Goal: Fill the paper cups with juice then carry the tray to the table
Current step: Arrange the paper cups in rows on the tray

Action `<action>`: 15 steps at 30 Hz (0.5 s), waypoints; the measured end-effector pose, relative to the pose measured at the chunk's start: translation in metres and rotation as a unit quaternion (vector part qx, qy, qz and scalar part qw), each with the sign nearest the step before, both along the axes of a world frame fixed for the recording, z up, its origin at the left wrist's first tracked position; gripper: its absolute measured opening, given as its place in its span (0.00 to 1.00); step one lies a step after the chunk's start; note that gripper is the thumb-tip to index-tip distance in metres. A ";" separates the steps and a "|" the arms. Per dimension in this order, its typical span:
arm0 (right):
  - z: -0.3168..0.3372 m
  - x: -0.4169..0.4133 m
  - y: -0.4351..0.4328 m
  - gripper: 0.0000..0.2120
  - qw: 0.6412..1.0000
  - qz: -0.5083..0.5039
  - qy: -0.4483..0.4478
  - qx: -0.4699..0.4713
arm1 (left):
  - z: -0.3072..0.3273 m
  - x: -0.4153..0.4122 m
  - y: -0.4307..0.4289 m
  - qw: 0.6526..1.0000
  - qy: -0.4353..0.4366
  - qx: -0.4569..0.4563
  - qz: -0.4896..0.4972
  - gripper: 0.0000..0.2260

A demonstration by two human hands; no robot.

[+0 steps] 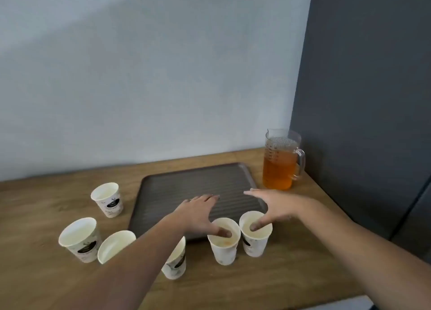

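Several white paper cups stand on the wooden counter (303,251), all outside the dark ribbed tray (186,183). Two stand at the tray's front edge. My left hand (198,214) reaches over the tray with fingers spread, its thumb dipped into the mouth of the left cup (224,255). My right hand (277,207) is spread the same way, thumb inside the right cup (253,248). Neither hand's fingers wrap a cup. A clear measuring jug (279,167) of amber juice stands behind the tray's right corner.
Left of the tray are one cup (108,201) at the back, two more (80,239) (114,246) nearer, and another (175,266) half hidden under my left forearm. A pale wall runs behind; a dark grey panel (361,99) closes the right side.
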State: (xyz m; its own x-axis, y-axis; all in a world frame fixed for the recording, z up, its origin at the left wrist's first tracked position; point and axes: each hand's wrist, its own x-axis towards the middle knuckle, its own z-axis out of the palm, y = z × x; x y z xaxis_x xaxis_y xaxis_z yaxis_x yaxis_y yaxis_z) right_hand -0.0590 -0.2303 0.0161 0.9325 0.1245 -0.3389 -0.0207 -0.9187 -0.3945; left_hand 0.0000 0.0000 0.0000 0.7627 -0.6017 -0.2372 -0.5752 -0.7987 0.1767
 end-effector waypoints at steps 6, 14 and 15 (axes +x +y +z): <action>-0.017 -0.002 0.006 0.51 0.999 0.020 -0.004 -0.042 | -0.010 -0.007 -0.015 0.997 0.075 -0.020 -0.031 0.50; -0.027 0.006 0.011 0.44 0.998 0.031 -0.020 -0.045 | -0.014 -0.004 -0.017 0.995 0.076 -0.061 -0.026 0.20; -0.027 0.006 0.011 0.44 0.998 0.030 -0.020 -0.044 | -0.013 -0.003 -0.016 0.994 0.077 -0.069 -0.025 0.18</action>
State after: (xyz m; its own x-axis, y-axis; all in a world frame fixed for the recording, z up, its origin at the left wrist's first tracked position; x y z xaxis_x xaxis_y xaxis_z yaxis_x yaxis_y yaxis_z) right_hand -0.0526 -0.2195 -0.0111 0.9373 0.1529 -0.3133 0.0503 -0.9486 -0.3125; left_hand -0.0033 -0.0157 -0.0134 0.6923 -0.6726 -0.2613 -0.5710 -0.7320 0.3717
